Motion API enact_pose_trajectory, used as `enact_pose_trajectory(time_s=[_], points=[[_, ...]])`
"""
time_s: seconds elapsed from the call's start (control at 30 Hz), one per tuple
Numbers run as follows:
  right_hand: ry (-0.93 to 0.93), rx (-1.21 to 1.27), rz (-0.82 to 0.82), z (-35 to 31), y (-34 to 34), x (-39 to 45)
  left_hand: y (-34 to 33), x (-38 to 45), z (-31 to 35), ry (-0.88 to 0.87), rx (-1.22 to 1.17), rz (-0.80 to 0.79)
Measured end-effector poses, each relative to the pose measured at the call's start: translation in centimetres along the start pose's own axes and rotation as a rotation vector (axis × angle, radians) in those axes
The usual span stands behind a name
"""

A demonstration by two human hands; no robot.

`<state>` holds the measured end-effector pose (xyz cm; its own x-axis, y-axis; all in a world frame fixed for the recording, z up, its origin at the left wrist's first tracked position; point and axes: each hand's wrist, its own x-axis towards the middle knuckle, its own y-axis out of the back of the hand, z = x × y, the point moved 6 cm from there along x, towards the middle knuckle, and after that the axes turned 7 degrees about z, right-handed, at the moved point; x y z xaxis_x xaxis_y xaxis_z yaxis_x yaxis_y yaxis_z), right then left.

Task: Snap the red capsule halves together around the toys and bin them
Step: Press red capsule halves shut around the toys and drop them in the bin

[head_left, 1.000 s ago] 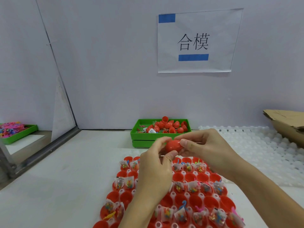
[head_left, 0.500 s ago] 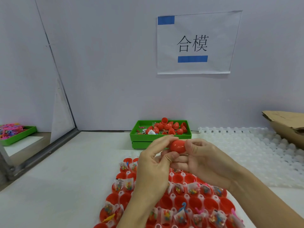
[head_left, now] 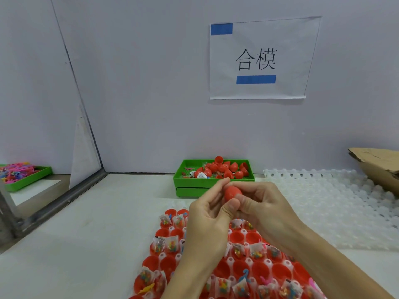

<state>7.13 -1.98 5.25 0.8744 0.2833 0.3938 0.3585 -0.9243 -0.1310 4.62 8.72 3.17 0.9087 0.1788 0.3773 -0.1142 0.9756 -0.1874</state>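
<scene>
You are holding one red capsule [head_left: 232, 193] up in the air with both hands, above the rows of red cups [head_left: 235, 236] on the desk [head_left: 86, 244]. Your left hand [head_left: 207, 214] is pinching it from the left, thumb under and fingers on top. Your right hand [head_left: 262, 207] is curling round its other side. Squeezing from both sides like this is how the two halves get pushed together, and I think that is the step you are on. I cannot tell if the seam is fully shut, because your fingers are hiding it.

The green bin [head_left: 185, 175] is sitting just behind your hands, so the drop is a short reach. Many cups below are holding little toy bags [head_left: 172, 244], waiting for lids.
</scene>
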Motion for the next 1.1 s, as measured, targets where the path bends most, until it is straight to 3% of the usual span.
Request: enact_pose_trajectory(time_s=[0.27,0.63,0.7,0.83,1.1], points=[[0.109,-0.298,0.074,-0.3,-0.8,-0.4,0.4,0.3,-0.5,0.061,-0.127,0.028],[0.097,-0.416,0.149,0.1,-0.4,-0.6,0.3,0.0,-0.7,0.045,-0.106,0.056],[0.007,-0.253,0.101,0.3,-0.3,-0.4,0.5,0.0,-0.3,0.028,-0.044,0.041],[-0.363,0.388,-0.014,1.0,0.1,-0.4,0.5,-0.1,0.9,-0.046,0.107,-0.023],[-0.484,0.529,-0.128,0.2,-0.6,-1.0,0.3,-0.4,2.2,-0.194,0.209,0.002]])
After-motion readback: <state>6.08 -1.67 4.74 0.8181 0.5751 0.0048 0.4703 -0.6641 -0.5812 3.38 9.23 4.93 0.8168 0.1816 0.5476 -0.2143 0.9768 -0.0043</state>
